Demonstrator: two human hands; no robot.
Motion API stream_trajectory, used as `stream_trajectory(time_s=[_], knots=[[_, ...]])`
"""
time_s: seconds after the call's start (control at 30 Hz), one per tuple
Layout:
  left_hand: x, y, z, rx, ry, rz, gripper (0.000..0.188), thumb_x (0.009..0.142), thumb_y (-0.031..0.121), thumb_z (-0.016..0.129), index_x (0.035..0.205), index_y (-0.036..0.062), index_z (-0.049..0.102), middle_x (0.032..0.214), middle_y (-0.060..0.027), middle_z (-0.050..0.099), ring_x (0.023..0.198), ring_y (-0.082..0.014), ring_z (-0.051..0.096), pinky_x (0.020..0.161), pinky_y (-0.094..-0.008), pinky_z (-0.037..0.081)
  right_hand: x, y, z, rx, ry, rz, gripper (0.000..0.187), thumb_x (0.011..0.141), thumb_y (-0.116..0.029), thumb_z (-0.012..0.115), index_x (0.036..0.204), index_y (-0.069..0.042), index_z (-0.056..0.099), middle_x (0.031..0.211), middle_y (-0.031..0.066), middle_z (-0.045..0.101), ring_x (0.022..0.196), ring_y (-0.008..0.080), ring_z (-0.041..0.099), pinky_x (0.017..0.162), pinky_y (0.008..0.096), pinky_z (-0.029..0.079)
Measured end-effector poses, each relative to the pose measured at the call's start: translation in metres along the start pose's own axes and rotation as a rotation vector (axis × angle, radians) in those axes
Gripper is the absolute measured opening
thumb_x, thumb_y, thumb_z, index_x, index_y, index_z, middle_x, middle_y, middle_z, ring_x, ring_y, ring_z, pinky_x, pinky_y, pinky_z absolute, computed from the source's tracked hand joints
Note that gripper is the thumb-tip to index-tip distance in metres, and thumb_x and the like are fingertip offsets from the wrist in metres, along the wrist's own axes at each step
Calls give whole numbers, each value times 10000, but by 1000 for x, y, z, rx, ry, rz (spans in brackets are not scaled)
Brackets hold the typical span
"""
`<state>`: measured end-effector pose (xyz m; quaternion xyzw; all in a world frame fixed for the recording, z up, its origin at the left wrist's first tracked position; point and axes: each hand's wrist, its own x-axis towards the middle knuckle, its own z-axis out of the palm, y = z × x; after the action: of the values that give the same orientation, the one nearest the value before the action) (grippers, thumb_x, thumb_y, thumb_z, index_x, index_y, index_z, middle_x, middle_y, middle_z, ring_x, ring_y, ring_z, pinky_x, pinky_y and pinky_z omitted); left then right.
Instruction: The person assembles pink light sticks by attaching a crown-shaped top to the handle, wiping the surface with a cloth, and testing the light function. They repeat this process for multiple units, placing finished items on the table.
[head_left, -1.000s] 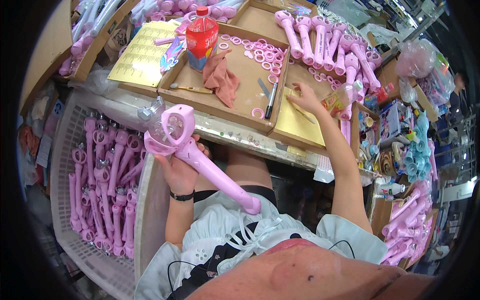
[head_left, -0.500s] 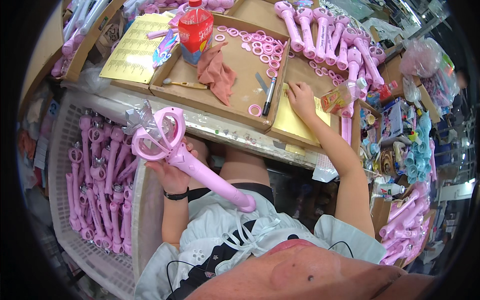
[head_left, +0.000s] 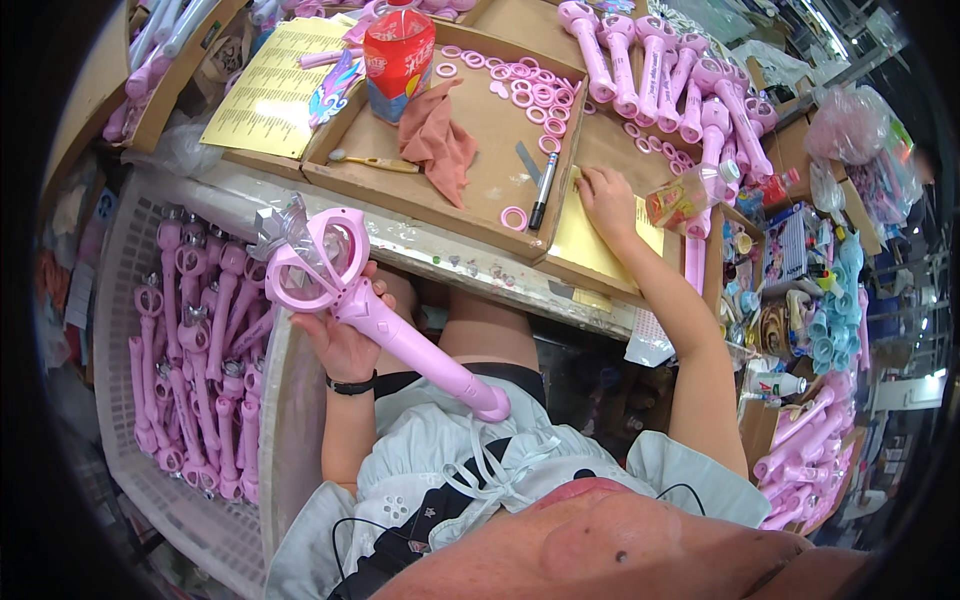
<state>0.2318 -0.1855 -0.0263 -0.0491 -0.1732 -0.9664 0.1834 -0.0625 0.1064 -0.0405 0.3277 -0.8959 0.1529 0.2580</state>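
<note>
A pink toy wand (head_left: 415,350) with a round, ringed head and a clear crown-like tip lies across my lap, tilted from upper left to lower right. My left hand (head_left: 345,335) is wrapped round it just below the head, with a dark band on the wrist. On the right, my right hand (head_left: 607,205) rests on a yellow sheet (head_left: 590,245) at the near edge of the table, its fingers slightly bent and apart, holding nothing. Beside that hand, a marker pen (head_left: 544,192) leans along the wall of a cardboard tray (head_left: 480,215).
A plastic crate (head_left: 185,515) at my left holds many pink wands. The tray contains pink rings (head_left: 545,95), an orange cloth (head_left: 437,145), a toothbrush (head_left: 375,162) and a red container (head_left: 398,60). More wands (head_left: 655,75) lie beyond it, and a bottle (head_left: 685,195) lies right of my hand.
The view has shifted slightly, so the table things appear a little to the right. The wand and both hands hold nearly the same poses.
</note>
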Motion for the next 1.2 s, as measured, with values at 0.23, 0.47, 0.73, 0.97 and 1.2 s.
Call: stream_trajectory(time_s=[0.23,0.47,0.73,0.97,1.2], knots=[[1,0,-4,10,3,1,944,747,621,597,1355,-31,287,1297,-198,412,1046,-286,461,894,-422,410,1,2,3,4,16,44,280,807,-201,615,1024,-24,628,1010,131,598,951,300,546,834,390,439],[2,-1,-3,38,6,4,937,751,632,582,1353,-29,302,1295,-198,421,1048,-285,467,891,-423,411,0,3,0,56,-54,28,255,802,-187,618,1008,-38,632,989,129,601,939,301,547,829,397,438],[3,-2,-3,44,4,10,918,759,632,571,1355,-16,313,1296,-199,425,1045,-285,481,883,-423,413,3,3,0,106,-93,70,283,802,-153,598,1065,-47,607,990,129,591,946,306,536,836,396,430],[3,-3,-5,45,9,9,916,760,632,566,1360,-10,308,1300,-203,425,1047,-285,482,890,-424,406,3,5,0,116,-118,28,303,805,-134,579,1098,-66,610,1036,125,574,984,305,519,851,398,428],[3,-3,-7,31,1,1,917,761,627,568,1363,-11,302,1307,-207,419,1056,-290,479,895,-430,402,3,7,2,131,-39,1,263,788,-139,609,1037,-60,637,971,117,607,923,296,547,820,387,445]])
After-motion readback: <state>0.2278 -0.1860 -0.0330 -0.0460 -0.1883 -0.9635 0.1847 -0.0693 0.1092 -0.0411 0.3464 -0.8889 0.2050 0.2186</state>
